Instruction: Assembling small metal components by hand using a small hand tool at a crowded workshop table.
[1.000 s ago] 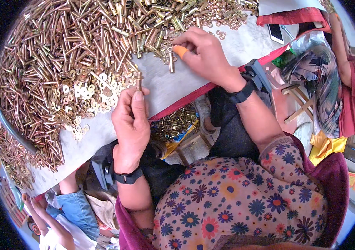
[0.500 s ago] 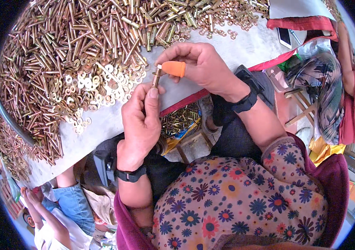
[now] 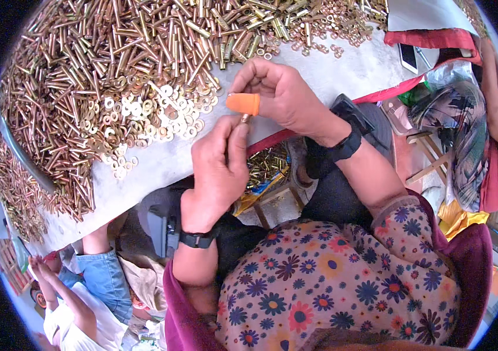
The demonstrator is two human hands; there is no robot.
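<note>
My left hand (image 3: 217,169) is closed, with thumb and fingers pinching the lower end of a small brass-coloured bolt (image 3: 245,118). Over the bolt's upper part my right hand (image 3: 290,96) is curled, its thumb wearing an orange rubber finger cover (image 3: 243,104). That thumb and the right fingertips close around the bolt's top, which they hide. Both hands are held above the table's near edge. Just left of them lies a spread of flat washers (image 3: 149,120) on the pale tabletop (image 3: 173,153).
Metal bolts and tubes (image 3: 114,52) are heaped across the table's far and left side. Small nuts (image 3: 336,26) lie at the far right, near a phone (image 3: 408,57). Below the table edge sits a container of metal parts (image 3: 266,167). Other people sit left and right.
My left hand has moved right with the bolt, toward my right hand. The orange-covered thumb now covers the bolt's upper end and washer, which showed before. The whole view has shifted slightly.
</note>
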